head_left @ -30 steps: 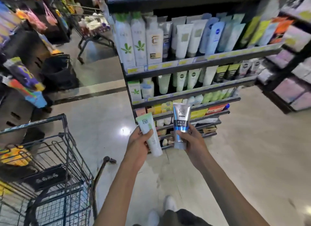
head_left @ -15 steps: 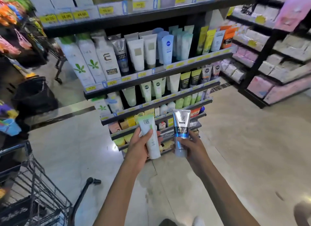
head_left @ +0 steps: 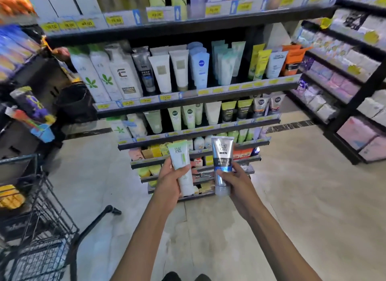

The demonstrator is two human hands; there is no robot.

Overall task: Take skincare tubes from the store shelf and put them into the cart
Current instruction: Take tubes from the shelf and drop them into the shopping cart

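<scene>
My left hand (head_left: 170, 181) grips a white and green skincare tube (head_left: 181, 165), held upright with its cap end down. My right hand (head_left: 237, 181) grips a silver and blue tube marked MEN (head_left: 221, 157), also upright and just right of the first. Both tubes are in front of the lower rows of the store shelf (head_left: 188, 102), which carries rows of more tubes and bottles. The wire cart (head_left: 39, 222) stands at the lower left, well left of my hands, with its handle (head_left: 98, 218) sticking out toward me.
A second shelf unit (head_left: 353, 105) with wrapped packs stands to the right. Racks of hanging goods (head_left: 27, 107) and a dark bin (head_left: 75, 103) crowd the left aisle. Yellow packs (head_left: 10, 197) lie in the cart. Pale tiled floor (head_left: 292, 197) spreads around me.
The view has swung up and toward the shelf, so the cart has slid to the left edge. Both hands keep the same hold on their tubes, still side by side.
</scene>
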